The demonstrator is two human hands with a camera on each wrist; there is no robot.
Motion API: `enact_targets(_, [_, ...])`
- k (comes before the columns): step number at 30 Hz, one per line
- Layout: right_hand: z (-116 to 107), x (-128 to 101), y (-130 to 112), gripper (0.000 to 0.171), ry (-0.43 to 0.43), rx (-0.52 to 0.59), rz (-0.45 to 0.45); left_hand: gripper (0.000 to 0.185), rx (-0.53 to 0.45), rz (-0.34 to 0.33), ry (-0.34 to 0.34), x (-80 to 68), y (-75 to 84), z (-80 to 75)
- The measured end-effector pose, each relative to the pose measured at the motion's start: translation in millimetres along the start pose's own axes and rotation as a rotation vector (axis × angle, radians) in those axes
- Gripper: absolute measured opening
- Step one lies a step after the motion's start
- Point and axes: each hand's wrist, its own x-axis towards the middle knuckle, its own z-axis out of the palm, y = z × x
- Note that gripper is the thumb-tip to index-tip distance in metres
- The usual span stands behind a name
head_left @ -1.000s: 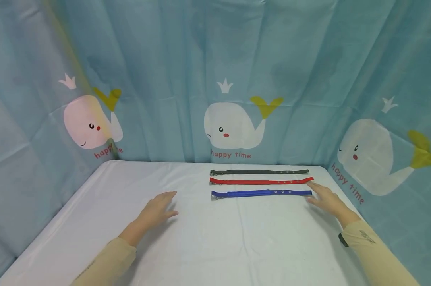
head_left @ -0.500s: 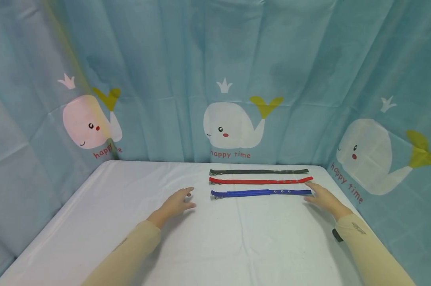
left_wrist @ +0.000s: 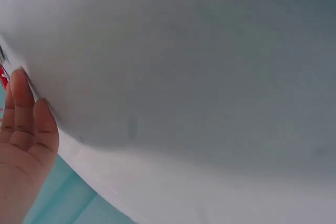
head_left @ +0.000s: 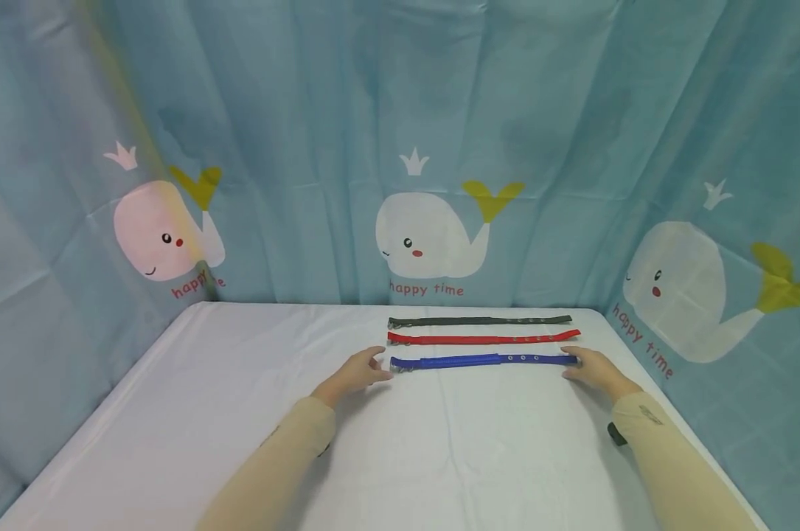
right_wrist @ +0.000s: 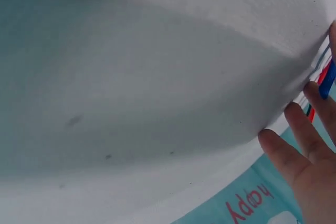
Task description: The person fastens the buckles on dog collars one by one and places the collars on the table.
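Three buckled collars lie side by side on the white table: a blue collar [head_left: 462,361] nearest, a red collar [head_left: 466,339] behind it, and a dark green collar [head_left: 459,321] farthest back. My left hand [head_left: 355,374] hovers just left of the blue collar's buckle end, thumb and fingers apart. At that collar's other end, past the eyelets, is my right hand [head_left: 597,371], its thumb and fingers on either side of the strap tip. The right wrist view shows the blue collar [right_wrist: 327,80] beside the spread fingers; whether they touch it is unclear.
The white-covered table [head_left: 466,457] stretches toward me. A blue curtain [head_left: 307,147] with printed whales hangs behind the table and along both sides, close to its edges.
My left hand has moved right and slightly forward, up to the blue collar's buckle end. My right hand has shifted slightly left and down onto the blue collar's tip. The collars stay in place.
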Motion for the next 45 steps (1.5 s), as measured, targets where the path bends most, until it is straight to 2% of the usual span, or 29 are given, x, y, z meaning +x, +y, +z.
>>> enact_targets(3, [-0.2,2.1,-2.5,0.058,0.022,-0.012,0.018,0.065,-0.005,0.017,0.006,1.7,3.6,5.0])
enact_targets(8, [-0.7,4.5,-4.4,0.046,0.055,-0.038,0.039,0.053,0.071,0.062,0.058,5.0,7.6,10.0])
enact_targets(15, [0.5,4.7,-1.3,0.025,0.083,-0.124,-0.027,0.034,0.197,0.082,0.094,10.0,14.8,15.4])
enact_targets(21, [2.9,5.5,0.0,0.022,0.099,-0.099,-0.037,0.031,0.189,0.069,0.104,10.7,16.6,15.7])
enact_targets(23, [1.5,4.3,0.4,0.024,0.107,-0.066,-0.042,0.034,0.155,0.051,0.102,10.9,16.2,15.5])
enact_targets(26, [-4.6,-1.0,-2.4,0.032,0.094,0.036,-0.03,0.039,0.058,0.035,0.099,11.4,15.8,14.6])
enact_targets(29, [-10.9,-5.9,-5.6,0.042,0.067,0.185,0.033,0.044,-0.068,0.025,0.1,10.2,18.3,12.9])
enact_targets(32, [-13.5,-7.9,-7.9,0.05,0.061,0.322,0.078,0.046,-0.15,0.028,0.11,9.6,21.9,12.3])
enact_targets(39, [-9.7,-5.6,-19.5,0.064,0.031,0.827,0.015,0.035,-0.273,0.032,0.16,11.1,29.7,17.3])
enact_targets(42, [-6.3,-4.9,-27.1,0.064,0.032,0.918,-0.009,0.032,-0.36,0.059,0.194,9.0,34.4,19.6])
enact_targets(45, [-1.0,-4.1,-33.2,0.057,0.032,0.898,-0.009,0.033,-0.429,0.078,0.222,6.7,37.4,22.1])
